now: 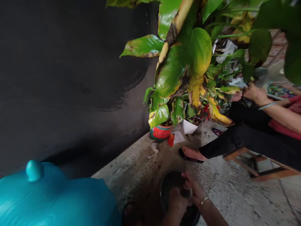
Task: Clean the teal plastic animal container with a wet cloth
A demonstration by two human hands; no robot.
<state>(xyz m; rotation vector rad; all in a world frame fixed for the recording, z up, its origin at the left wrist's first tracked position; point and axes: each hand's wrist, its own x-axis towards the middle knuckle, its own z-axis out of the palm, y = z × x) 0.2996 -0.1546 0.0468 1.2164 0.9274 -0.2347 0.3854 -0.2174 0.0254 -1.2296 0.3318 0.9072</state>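
Both my hands are low in the view, pressed together over a black round pot that stands on the speckled concrete floor. My left hand is inside the pot, fingers curled downward. My right hand, with a thin bracelet on its wrist, lies against the left hand at the pot's far rim. Something small and pale shows between the two hands; I cannot tell what it is or which hand grips it. The pot's inside is dark and its contents are hidden.
A big plant with green and yellowing leaves hangs overhead, rooted near a red pot and a white pot. Another person sits at right, foot in a sandal, hand among the leaves. A teal plastic lid lies lower left.
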